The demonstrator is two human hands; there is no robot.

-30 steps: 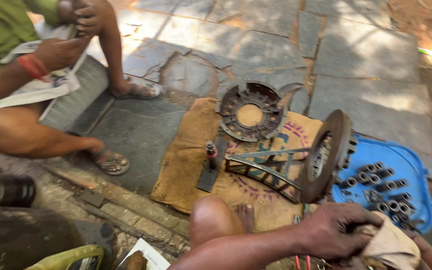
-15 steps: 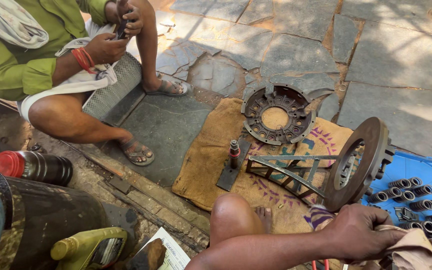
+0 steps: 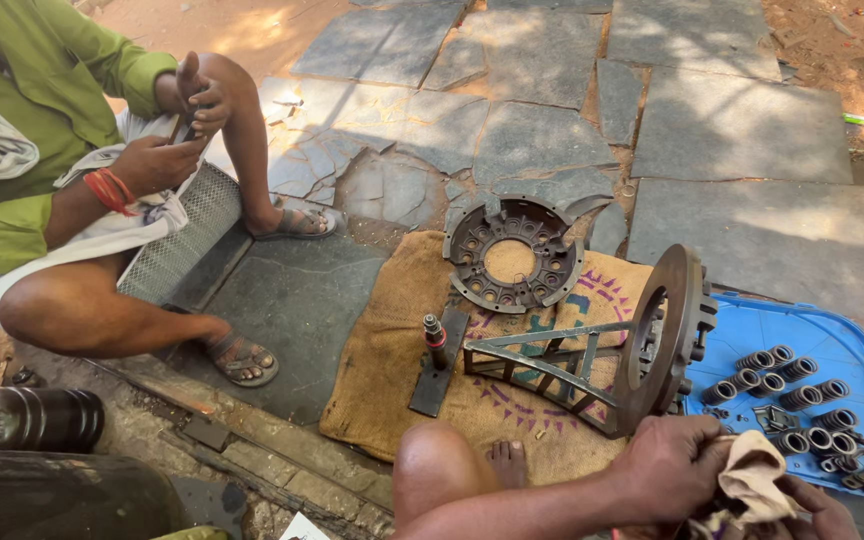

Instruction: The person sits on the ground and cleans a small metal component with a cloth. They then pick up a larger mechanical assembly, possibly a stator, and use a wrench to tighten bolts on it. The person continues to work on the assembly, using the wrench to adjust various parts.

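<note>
With both my left hand and my right hand closed on the tan rag low beside the blue tray of springs, I judged the wiping underway, the upright metal disc and round plate lying untouched on the sack.

A crumpled tan rag is bunched between the left hand and right hand, low at the frame's edge, just beside the blue tray.

both hands grip tan rag beside upright rusty disc, blue tray.
</note>
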